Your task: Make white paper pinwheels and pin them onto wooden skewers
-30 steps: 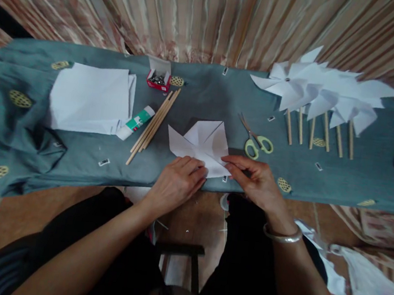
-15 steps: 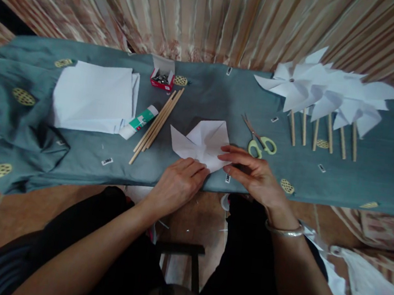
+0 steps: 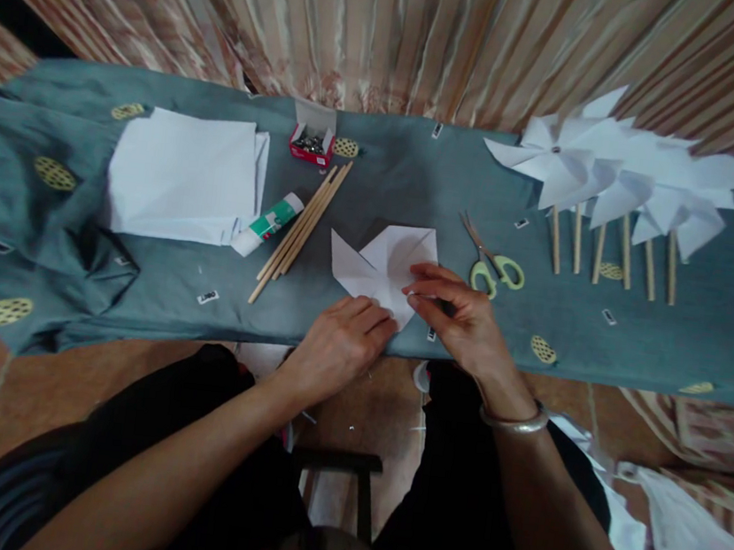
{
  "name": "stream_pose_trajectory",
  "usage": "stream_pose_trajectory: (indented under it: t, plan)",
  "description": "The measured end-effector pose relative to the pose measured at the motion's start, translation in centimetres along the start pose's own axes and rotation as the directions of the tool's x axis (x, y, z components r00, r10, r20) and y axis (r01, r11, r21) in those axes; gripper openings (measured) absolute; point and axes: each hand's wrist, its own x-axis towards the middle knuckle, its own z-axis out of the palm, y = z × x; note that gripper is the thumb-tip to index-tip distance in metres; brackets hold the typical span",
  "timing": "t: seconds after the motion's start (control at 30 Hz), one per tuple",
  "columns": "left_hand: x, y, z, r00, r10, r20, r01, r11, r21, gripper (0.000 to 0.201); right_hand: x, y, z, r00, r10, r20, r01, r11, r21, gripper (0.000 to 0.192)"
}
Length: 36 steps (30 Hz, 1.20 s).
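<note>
A partly folded white paper pinwheel (image 3: 378, 263) lies near the front edge of the cloth-covered table, one pointed blade standing out to its left. My left hand (image 3: 347, 337) is closed on its lower edge, fingers bent together over the paper. From the right, my right hand (image 3: 465, 318) pinches a part of the sheet between thumb and fingers; the exact contact is partly hidden. Just beyond that hand lie scissors (image 3: 490, 259) with light green handles, blades pointing away from me.
Left of the pinwheel are several wooden sticks (image 3: 302, 231), a glue stick (image 3: 270, 225) and a stack of white paper (image 3: 182, 176). Behind them stands an open red box (image 3: 312, 143) of small metal pins. Several finished pinwheels (image 3: 620, 172) on sticks lie at the right.
My right hand has moved slightly left over the paper, and its thumb and fingers have drawn closer together. My left hand stays at the lower edge. The whole view has shifted a little.
</note>
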Motion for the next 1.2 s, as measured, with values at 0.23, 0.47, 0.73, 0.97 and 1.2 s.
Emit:
stream_pose_trajectory:
  t: [0.23,0.47,0.73,0.97,1.2]
  plan:
    - [-0.2,0.1,-0.1,1.000,-0.009,0.014,0.010,1.000,-0.015,0.018,0.5,-0.1,1.2,0.996,-0.091,-0.011,0.087,0.979,-0.187,0.007]
    - [-0.4,0.0,-0.1,1.000,0.001,0.005,-0.001,1.000,-0.001,0.019,0.9,0.0,2.0,0.994,-0.109,-0.012,0.104,0.971,-0.218,0.009]
    - [-0.5,0.0,-0.3,0.999,-0.025,0.033,0.026,0.999,-0.042,0.016,1.2,0.2,2.7,0.993,-0.086,-0.086,0.069,0.980,-0.186,0.003]
    - [-0.7,-0.1,-0.4,0.999,-0.021,0.031,0.023,0.998,-0.050,0.017,1.2,0.0,3.0,0.991,-0.078,-0.110,0.050,0.970,-0.237,0.004]
    - [-0.9,0.1,-0.3,0.999,-0.034,0.011,0.035,0.997,-0.066,0.019,1.1,-0.1,3.0,0.992,-0.077,-0.102,0.048,0.965,-0.257,0.005]
